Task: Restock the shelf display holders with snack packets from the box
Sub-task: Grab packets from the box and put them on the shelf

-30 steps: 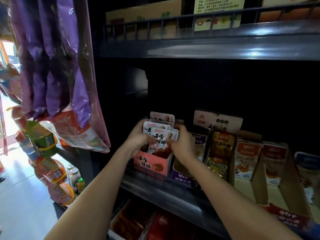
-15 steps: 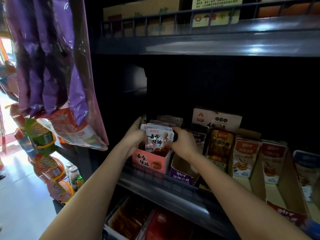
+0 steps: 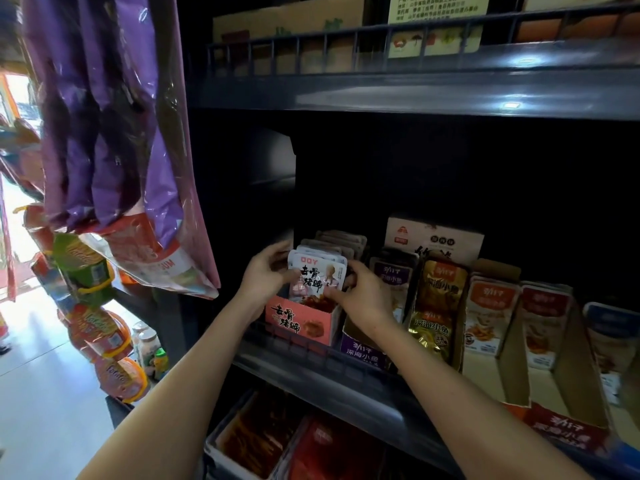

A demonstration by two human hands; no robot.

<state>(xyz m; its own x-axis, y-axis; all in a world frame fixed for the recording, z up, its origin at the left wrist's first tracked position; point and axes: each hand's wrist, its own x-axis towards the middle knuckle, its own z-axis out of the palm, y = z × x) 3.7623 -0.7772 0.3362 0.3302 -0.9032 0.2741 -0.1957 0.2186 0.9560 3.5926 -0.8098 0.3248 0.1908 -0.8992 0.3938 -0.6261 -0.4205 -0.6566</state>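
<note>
A stack of white snack packets (image 3: 317, 273) with black lettering stands upright in a pink display holder (image 3: 300, 320) at the left end of the middle shelf. My left hand (image 3: 266, 273) grips the stack's left edge. My right hand (image 3: 360, 294) holds its right edge, fingers curled over the front packet. More packets of the same kind (image 3: 341, 242) stand behind in the holder. The supply box is out of sight.
Purple holder (image 3: 362, 351), gold packets (image 3: 438, 306) and cardboard holders with orange and red packets (image 3: 491, 313) stand to the right. A dark upper shelf (image 3: 415, 95) overhangs. Purple bags (image 3: 104, 133) hang at left. Red packets (image 3: 277, 441) fill the shelf below.
Both hands have lowered the packet stack deeper into the pink holder. The packets that stood high a second ago now sit level with those behind.
</note>
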